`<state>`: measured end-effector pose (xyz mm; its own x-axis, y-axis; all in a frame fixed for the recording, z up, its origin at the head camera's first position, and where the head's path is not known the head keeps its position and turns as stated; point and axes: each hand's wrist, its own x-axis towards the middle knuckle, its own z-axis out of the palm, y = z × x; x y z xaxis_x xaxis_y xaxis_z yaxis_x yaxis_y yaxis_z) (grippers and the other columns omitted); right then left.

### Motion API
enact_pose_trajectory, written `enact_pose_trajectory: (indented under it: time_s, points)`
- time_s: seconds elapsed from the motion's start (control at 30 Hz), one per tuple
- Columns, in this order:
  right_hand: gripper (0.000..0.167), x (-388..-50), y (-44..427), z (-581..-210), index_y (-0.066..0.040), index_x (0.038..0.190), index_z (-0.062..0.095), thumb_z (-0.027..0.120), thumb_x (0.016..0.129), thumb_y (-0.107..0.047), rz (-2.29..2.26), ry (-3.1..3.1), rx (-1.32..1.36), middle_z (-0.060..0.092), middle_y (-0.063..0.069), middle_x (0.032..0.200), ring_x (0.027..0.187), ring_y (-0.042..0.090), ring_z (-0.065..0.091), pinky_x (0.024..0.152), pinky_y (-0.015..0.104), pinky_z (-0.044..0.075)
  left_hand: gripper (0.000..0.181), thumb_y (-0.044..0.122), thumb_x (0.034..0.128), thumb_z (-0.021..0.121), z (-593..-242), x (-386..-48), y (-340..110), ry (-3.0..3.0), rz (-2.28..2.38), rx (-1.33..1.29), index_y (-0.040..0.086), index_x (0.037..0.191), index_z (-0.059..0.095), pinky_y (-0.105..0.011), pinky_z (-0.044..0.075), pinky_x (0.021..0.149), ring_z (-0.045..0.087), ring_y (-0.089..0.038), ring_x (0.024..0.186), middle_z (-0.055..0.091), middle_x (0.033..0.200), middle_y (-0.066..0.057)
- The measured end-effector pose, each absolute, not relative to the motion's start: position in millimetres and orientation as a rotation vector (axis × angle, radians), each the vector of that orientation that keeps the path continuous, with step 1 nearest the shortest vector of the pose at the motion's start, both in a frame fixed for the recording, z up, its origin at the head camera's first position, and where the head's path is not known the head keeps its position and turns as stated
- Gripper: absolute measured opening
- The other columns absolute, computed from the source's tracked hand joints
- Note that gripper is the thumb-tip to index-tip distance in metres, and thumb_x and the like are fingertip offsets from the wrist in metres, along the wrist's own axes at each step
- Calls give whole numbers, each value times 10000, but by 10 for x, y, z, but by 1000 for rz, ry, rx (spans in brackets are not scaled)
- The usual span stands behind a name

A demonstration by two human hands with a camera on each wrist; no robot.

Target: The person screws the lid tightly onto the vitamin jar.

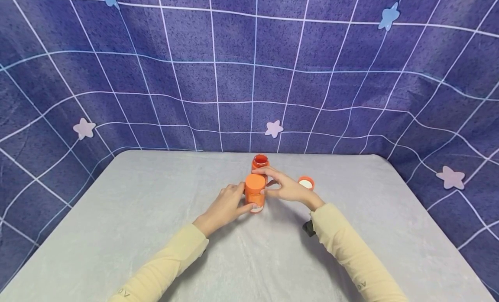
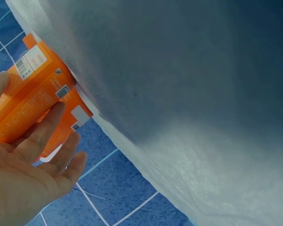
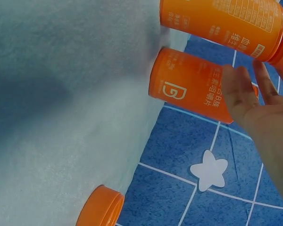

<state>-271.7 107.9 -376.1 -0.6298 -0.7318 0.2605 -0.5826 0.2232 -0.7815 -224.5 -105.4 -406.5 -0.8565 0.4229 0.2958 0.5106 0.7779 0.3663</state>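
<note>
Two orange vitamin bottles stand one behind the other on the table. The front bottle (image 1: pixel 255 193) has its orange cap (image 1: pixel 255 181) on; the rear bottle (image 1: pixel 260 161) is uncapped, its mouth showing. My left hand (image 1: pixel 225 207) holds the front bottle low, thumb across the near side and fingers around the left. My right hand (image 1: pixel 289 187) is at the right of the front bottle's cap, fingers spread and extended behind it, between the two bottles. In the right wrist view the fingers (image 3: pixel 238 92) partly cover the rear bottle (image 3: pixel 188 84). Whether they touch the cap is unclear.
A loose orange cap (image 1: pixel 306 183) lies with its white inside up, right of the bottles. The pale grey table (image 1: pixel 156 185) ends at a blue gridded curtain (image 1: pixel 234 76) with star shapes behind it.
</note>
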Motion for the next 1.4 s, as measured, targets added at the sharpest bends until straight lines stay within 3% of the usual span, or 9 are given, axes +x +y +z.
enact_pose_trajectory:
  time_s: [0.53,0.83,1.23,1.4]
  points:
    - [476,-2684,1024,-3820,-104,1170,488,730,760,-123,-1486,2438,-1143,547,45,1103,1032,187,496,864,535,427,579,450,803,648,-4078,-2256,-1052,-2760,-631,-750,48,1185,481,-440,411,870,567,-284,974,655,975,-67]
    - [499,-2584,935,-3828,31,1139,463,741,732,-43,-1558,2535,-1067,548,168,1073,992,283,517,841,523,426,602,434,810,647,-4085,-2260,-1055,-2776,-639,-748,21,1210,468,-473,410,880,563,-307,991,653,965,-115]
    - [474,-2382,902,-3579,66,1119,453,725,743,-30,-1511,2580,-1057,546,180,1072,974,299,529,819,313,447,556,425,806,654,-4084,-2263,-1058,-2763,-640,-755,42,1172,483,-471,422,863,569,-304,974,647,933,-107]
    - [528,-2544,936,-3759,10,1167,464,750,733,-82,-1522,2551,-1074,545,141,1102,991,250,520,835,416,454,556,424,811,649,-4086,-2262,-1062,-2761,-636,-759,37,1174,482,-470,422,866,570,-302,977,645,931,-106]
